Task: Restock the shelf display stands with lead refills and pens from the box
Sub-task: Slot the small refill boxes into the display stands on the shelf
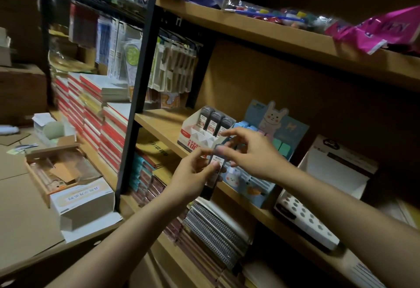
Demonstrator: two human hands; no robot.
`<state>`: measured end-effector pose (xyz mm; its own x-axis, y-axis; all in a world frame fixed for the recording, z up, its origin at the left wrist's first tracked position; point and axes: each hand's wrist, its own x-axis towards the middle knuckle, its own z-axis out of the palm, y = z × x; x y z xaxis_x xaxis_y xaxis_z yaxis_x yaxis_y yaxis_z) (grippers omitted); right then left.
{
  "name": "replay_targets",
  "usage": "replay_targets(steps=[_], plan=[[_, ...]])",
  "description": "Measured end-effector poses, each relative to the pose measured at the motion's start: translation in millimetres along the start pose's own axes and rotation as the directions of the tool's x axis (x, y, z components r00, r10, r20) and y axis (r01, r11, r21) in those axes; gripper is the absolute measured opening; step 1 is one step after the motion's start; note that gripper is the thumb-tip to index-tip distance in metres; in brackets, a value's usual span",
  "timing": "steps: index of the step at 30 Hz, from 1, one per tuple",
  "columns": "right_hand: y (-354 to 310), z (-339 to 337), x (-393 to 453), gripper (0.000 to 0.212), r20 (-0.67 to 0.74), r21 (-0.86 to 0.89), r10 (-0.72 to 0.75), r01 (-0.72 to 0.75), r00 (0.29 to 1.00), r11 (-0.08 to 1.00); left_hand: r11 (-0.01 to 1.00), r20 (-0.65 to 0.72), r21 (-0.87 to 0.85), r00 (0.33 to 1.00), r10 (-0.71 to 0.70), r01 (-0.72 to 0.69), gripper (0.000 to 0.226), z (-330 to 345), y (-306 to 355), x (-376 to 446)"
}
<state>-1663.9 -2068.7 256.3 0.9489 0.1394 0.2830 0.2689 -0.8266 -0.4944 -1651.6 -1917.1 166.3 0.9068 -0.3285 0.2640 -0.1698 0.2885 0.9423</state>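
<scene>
**Hands pinching a lead refill case before the shelf stand**

Left hand point(193, 171) curled around the lower half of a slim clear plastic lead refill case with a white label point(214, 165), thumb and fingers pressed against its sides. Right hand point(247, 153) pinching the top end of the same case between thumb and forefinger, remaining fingers fanned loosely above. Case held roughly upright, slightly tilted, in the air just in front of the edge of the middle wooden shelf board point(159, 124).

Just behind the hands, on that board: a white cardboard display stand with red print point(193, 136), three dark refill cases with red-and-white labels point(214, 120) standing in its back row, front slots showing bare white dividers. Just beside it to the right, a blue cardboard display stand with a cartoon rabbit point(272, 119), pastel blue and green items in its tiers. Further right, a white cardboard stand with a perforated front panel point(304, 221).

Below the board, spiral-bound notebooks point(213, 233) stacked flat. To the left past the black metal upright point(141, 87), stacks of red-edged notebooks point(91, 115). Lower left, on the brown cardboard-covered counter point(20, 219), an open white cardboard box with flaps out point(84, 201) beside an open brown tray of packaged items point(59, 169). Upper shelf holding a pink foil packet point(386, 30).
</scene>
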Motion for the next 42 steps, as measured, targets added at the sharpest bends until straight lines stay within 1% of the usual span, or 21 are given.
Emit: replay_targets(steps=[3, 4, 5, 6, 7, 8, 9, 10, 11, 12, 15, 18, 22, 24, 30, 33, 35, 37, 40, 42], plan=[[-4.3, 7.3, 12.4, 0.030, -0.033, 0.010, -0.013, 0.013, 0.999, 1.000, 0.997, -0.007, 0.069, 0.999, 0.032, -0.032, 0.020, -3.4, 2.3, 6.3], [-3.4, 3.7, 19.2, 0.025, -0.070, -0.020, -0.027, 0.026, 0.997, 0.999, 0.988, -0.024, 0.143, 0.998, 0.056, -0.052, 0.020, -6.0, 2.3, 9.1], [-3.3, -2.8, 27.2, 0.022, -0.126, -0.062, -0.049, 0.041, 0.991, 0.997, 0.959, -0.046, 0.269, 0.993, 0.106, -0.090, 0.021, -9.7, 1.8, 12.9], [-2.7, -11.5, 36.5, 0.021, -0.202, -0.083, -0.070, 0.054, 0.977, 0.995, 0.894, -0.057, 0.430, 0.984, 0.170, -0.129, 0.025, -14.3, 0.8, 17.9], [-2.6, -21.8, 46.5, 0.020, -0.289, -0.076, -0.078, 0.059, 0.954, 0.995, 0.787, -0.048, 0.598, 0.973, 0.227, -0.154, 0.033, -19.3, -0.3, 23.3], [-2.2, -31.5, 56.4, 0.020, -0.369, -0.074, -0.083, 0.060, 0.926, 0.995, 0.650, -0.019, 0.742, 0.964, 0.264, -0.163, 0.042, -24.2, -1.2, 28.2], [-2.1, -39.1, 65.2, 0.020, -0.428, -0.090, -0.094, 0.061, 0.899, 0.994, 0.510, 0.026, 0.843, 0.961, 0.276, -0.169, 0.051, -28.9, -2.5, 33.1], [-0.6, -43.8, 73.4, 0.020, -0.463, -0.118, -0.107, 0.059, 0.880, 0.991, 0.393, 0.077, 0.902, 0.962, 0.264, -0.180, 0.058, -33.2, -4.5, 38.2], [2.0, -45.4, 80.5, 0.020, -0.483, -0.141, -0.119, 0.057, 0.867, 0.988, 0.317, 0.117, 0.929, 0.965, 0.233, -0.190, 0.063, -37.1, -7.1, 43.8], [6.2, -44.3, 87.1, 0.019, -0.497, -0.154, -0.123, 0.052, 0.859, 0.987, 0.280, 0.142, 0.940, 0.970, 0.199, -0.195, 0.067, -40.7, -10.3, 48.4], [18.3, -33.5, 101.8, 0.018, -0.502, -0.197, -0.112, 0.012, 0.858, 0.980, 0.271, 0.165, 0.941, 0.973, 0.159, -0.204, 0.068, -48.4, -21.5, 58.1], [27.4, -22.5, 110.7, 0.018, -0.465, -0.254, -0.116, -0.007, 0.878, 0.967, 0.295, 0.194, 0.928, 0.971, 0.137, -0.227, 0.066, -49.9, -29.6, 61.5], [31.7, -9.7, 117.0, 0.022, -0.391, -0.371, -0.195, 0.040, 0.900, 0.928, 0.328, 0.185, 0.914, 0.964, 0.191, -0.240, 0.065, -49.1, -39.0, 64.2], [31.1, -6.8, 120.8, 0.023, -0.377, -0.425, -0.206, 0.029, 0.903, 0.905, 0.356, 0.167, 0.905, 0.964, 0.208, -0.234, 0.064, -46.9, -41.5, 65.6], [30.5, 0.3, 125.0, 0.024, -0.326, -0.492, -0.159, -0.024, 0.932, 0.870, 0.398, 0.179, 0.881, 0.960, 0.217, -0.255, 0.067, -47.4, -45.3, 64.3], [31.6, 2.7, 122.1, 0.019, -0.310, -0.504, -0.137, -0.040, 0.941, 0.863, 0.407, 0.180, 0.879, 0.963, 0.200, -0.249, 0.067, -47.0, -44.4, 63.5], [34.3, 7.1, 118.7, 0.015, -0.280, -0.563, -0.115, -0.066, 0.953, 0.824, 0.414, 0.180, 0.877, 0.966, 0.186, -0.243, 0.068, -46.5, -43.4, 63.3], [37.2, 11.6, 114.7, 0.019, -0.266, -0.603, -0.101, -0.084, 0.959, 0.794, 0.419, 0.187, 0.874, 0.966, 0.180, -0.247, 0.068, -46.3, -42.7, 63.3], [36.6, 11.1, 108.1, 0.026, -0.258, -0.600, -0.129, -0.054, 0.958, 0.798, 0.426, 0.202, 0.869, 0.967, 0.158, -0.251, 0.070, -44.9, -41.1, 61.7], [31.6, 5.7, 100.8, 0.027, -0.298, -0.524, -0.158, -0.022, 0.941, 0.852, 0.456, 0.206, 0.853, 0.967, 0.151, -0.253, 0.069, -44.4, -39.6, 56.9]])
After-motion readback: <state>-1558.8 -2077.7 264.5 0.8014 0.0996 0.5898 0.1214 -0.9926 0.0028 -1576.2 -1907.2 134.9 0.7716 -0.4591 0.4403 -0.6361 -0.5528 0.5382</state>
